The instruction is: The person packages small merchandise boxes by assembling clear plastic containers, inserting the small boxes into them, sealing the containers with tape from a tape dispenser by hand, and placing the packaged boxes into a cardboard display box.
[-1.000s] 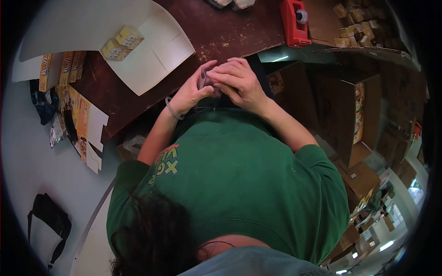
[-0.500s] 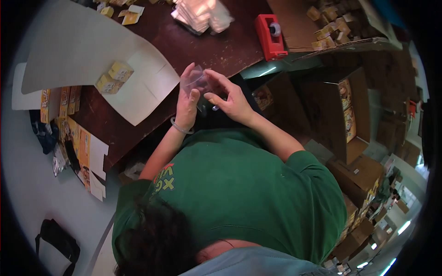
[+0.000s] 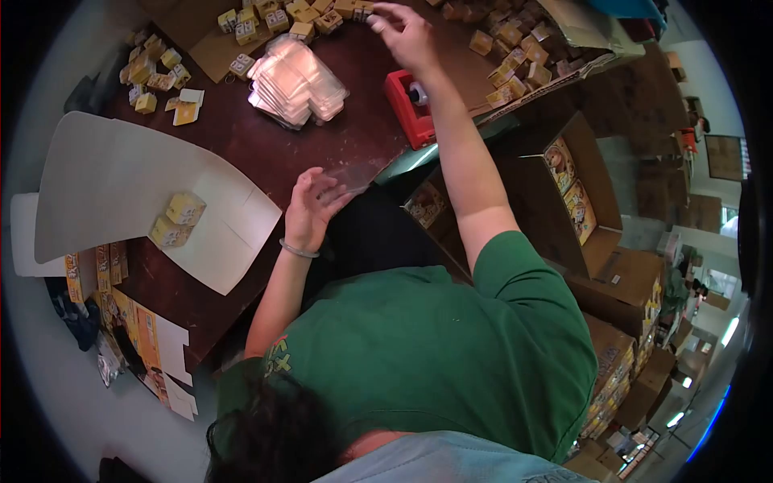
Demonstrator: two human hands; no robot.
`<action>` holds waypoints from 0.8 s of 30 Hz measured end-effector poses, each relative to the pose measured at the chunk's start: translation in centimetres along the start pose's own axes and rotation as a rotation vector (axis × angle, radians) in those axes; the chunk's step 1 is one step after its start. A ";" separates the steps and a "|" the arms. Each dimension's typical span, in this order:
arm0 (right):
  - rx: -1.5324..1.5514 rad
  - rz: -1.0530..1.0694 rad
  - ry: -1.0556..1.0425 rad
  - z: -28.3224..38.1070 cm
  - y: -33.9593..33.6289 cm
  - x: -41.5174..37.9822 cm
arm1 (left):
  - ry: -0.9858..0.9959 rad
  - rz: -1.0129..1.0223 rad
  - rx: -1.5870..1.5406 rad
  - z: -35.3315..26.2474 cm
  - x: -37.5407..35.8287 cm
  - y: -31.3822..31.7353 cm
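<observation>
My left hand point(image 3: 307, 211) is closed on a clear plastic sleeve point(image 3: 359, 175), which sticks out to the right of its fingers near the table's front edge. Stretched out across the table, my right hand point(image 3: 408, 42) has its thumb and fingers apart. Its fingertips are right beside a small yellow-and-white box point(image 3: 362, 11) at the end of a group of similar boxes point(image 3: 301, 30). A pile of flat clear sleeves point(image 3: 291, 84) lies between the two hands. The red tape dispenser point(image 3: 411, 111) stands just below my right wrist, partly behind the forearm.
Two small yellow boxes point(image 3: 178, 219) stand together on a curved white sheet point(image 3: 229, 256) at left. More small boxes fill an open carton point(image 3: 555, 76) at upper right. Below it stands another open carton point(image 3: 600, 262) with printed boxes inside. Loose boxes point(image 3: 149, 68) lie at far left.
My right hand has left the sleeve and moved up and away to the small boxes. My left hand keeps the sleeve. The view has shifted, showing more of the table's far side.
</observation>
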State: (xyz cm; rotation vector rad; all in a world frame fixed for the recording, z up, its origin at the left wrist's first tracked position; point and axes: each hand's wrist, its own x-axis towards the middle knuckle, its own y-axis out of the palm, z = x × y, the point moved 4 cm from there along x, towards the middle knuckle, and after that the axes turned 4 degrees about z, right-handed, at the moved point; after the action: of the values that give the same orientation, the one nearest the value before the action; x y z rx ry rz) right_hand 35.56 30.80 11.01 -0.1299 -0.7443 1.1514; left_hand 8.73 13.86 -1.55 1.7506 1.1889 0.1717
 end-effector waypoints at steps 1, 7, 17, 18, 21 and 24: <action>-0.033 -0.161 0.049 -7.3 0.0 2.9 | -0.012 0.034 -0.054 0.3 0.0 -0.1; -0.614 -0.406 0.693 -15.8 -4.3 6.2 | -0.103 0.115 -0.100 -2.6 -2.2 0.7; -0.989 -0.334 0.423 -25.8 -4.7 7.7 | 0.115 -0.056 -0.203 -7.3 -0.6 0.7; -0.829 -0.255 0.513 -22.6 -5.2 8.2 | 0.154 -0.008 -0.273 -7.6 0.1 0.4; -0.391 -0.232 0.455 -20.0 -5.8 7.9 | 0.261 -0.090 -0.296 -8.4 0.9 0.0; 0.544 -0.112 0.248 -11.1 -2.8 4.1 | 0.340 -0.116 -0.333 -8.6 1.0 -0.1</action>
State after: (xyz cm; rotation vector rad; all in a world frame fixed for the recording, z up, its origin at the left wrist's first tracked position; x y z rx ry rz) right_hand 45.16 36.10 5.82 0.2205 -0.2007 1.1672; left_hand 4.18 20.03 2.40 1.3898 1.4094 0.5819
